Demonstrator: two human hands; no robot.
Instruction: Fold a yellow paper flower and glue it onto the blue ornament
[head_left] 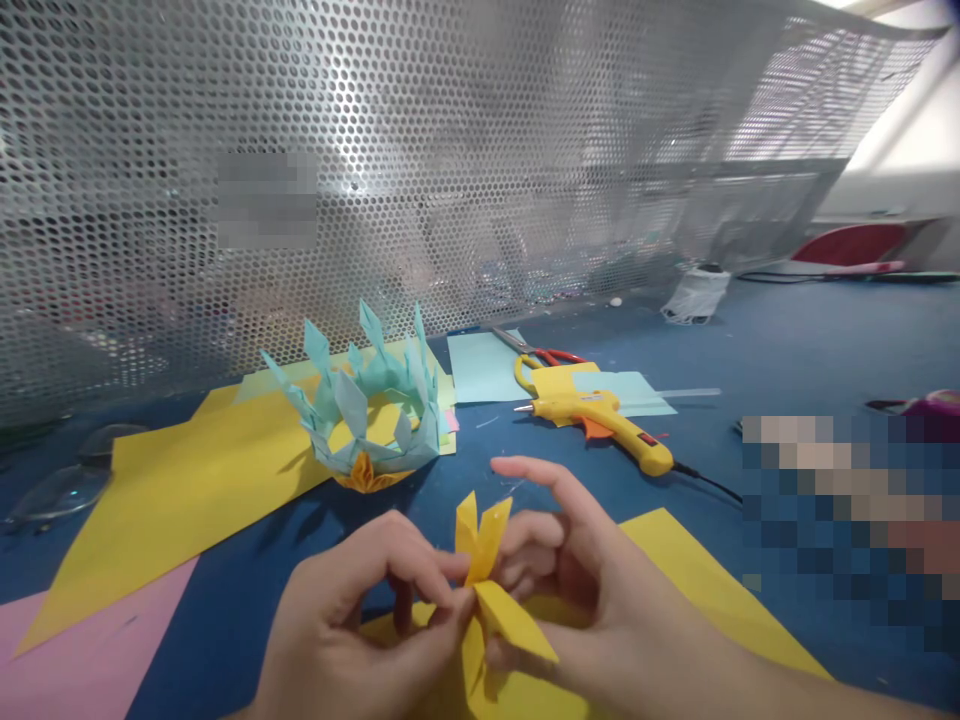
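Both my hands hold a small folded yellow paper piece (486, 570) with pointed flaps, low in the middle of the view. My left hand (352, 620) pinches it from the left with thumb and fingertips. My right hand (585, 590) grips it from the right, the index finger stretched out above. Under my hands lies a yellow paper sheet (697, 580). Behind them stands a light blue folded paper crown (367, 410) with spiky points and an orange piece at its base.
A yellow glue gun (600, 420) with its cord and red-handled scissors (540, 355) lie on light blue paper (480, 365) on the blue table (787, 350). Large yellow sheet (172, 490) and pink sheet (60, 650) at left. A perforated metal screen (450, 150) stands behind.
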